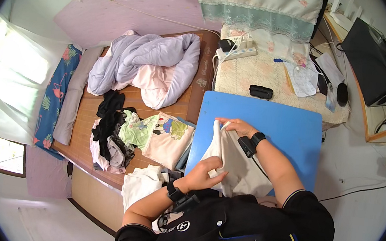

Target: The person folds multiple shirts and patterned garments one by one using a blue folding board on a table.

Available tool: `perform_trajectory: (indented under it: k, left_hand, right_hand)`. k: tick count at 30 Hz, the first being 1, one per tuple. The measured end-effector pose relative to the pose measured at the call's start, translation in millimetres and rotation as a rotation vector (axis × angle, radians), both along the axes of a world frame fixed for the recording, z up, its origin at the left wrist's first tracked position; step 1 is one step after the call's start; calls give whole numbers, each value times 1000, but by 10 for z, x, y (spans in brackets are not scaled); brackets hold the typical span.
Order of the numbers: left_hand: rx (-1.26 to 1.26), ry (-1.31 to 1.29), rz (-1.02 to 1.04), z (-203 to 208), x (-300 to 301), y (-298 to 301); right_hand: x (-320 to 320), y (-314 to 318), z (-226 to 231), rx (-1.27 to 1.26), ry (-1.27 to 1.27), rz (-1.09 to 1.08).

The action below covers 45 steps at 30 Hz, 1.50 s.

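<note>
Left hand (206,169) was curled shut, pinching the near edge of a cream cloth (235,166). Right hand (236,125) lay flatter, fingers bent down and pressing the cloth's far corner. Cloth sat between both hands on a blue table (288,124), soft, thin, creased, partly folded into a long strip. Table top smooth, matte, square-cornered. Both wrists wore black bands with small boxy units.

Left of the left hand: a bed with a woven brown mat (156,104), slatted texture. On it, just beside the table edge, a pale pink shirt (169,139) with a bright cartoon print, next to a light green shirt (134,130). Further left a heap of black clothes (107,120), limp and crumpled. Near the left forearm, a white folded cloth (141,181). Beyond those, a puffy lilac quilt (147,60) bunched up with a pink lining showing. A grey pillow (74,97) and a blue flamingo-print pillow (55,93) lay at the far left.

Beyond the right hand: a small black box (260,91) on a cream lace cover (250,74), a white power strip (236,53) with plugs, and loose papers (305,74), printing too small to tell. Far right of the right hand, a dark monitor (368,62) on a wooden desk.
</note>
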<state>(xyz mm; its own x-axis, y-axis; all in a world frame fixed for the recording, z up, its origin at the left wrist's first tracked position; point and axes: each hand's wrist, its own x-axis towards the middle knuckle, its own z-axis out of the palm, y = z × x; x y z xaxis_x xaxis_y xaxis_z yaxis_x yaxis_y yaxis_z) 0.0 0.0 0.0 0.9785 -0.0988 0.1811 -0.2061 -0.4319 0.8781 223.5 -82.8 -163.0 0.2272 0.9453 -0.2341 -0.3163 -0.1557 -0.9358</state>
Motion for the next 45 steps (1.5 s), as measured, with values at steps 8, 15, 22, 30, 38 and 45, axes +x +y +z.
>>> perform_trajectory:
  k: [8, 15, 22, 30, 38, 45]
  left_hand:
    - [-51, 15, -39, 178, -74, 137]
    - [95, -49, 40, 464, -240, 381]
    - [240, -229, 153, 1257, 21, 681]
    - [291, -430, 78, 1804, 343, 685]
    - [34, -474, 9, 1851, 808, 620]
    - [-132, -137, -138, 1333, 1649, 349]
  right_hand:
    - [-141, 449, -209, 198, 370, -3]
    - [-83, 166, 356, 213, 427, -234]
    - [205, -359, 1669, 276, -140, -359]
    - [-58, -1096, 2905, 407, -785, -616]
    - [-344, -1697, 3221, 319, -1035, -755]
    - [-191, -2151, 2755, 70, -926, -937]
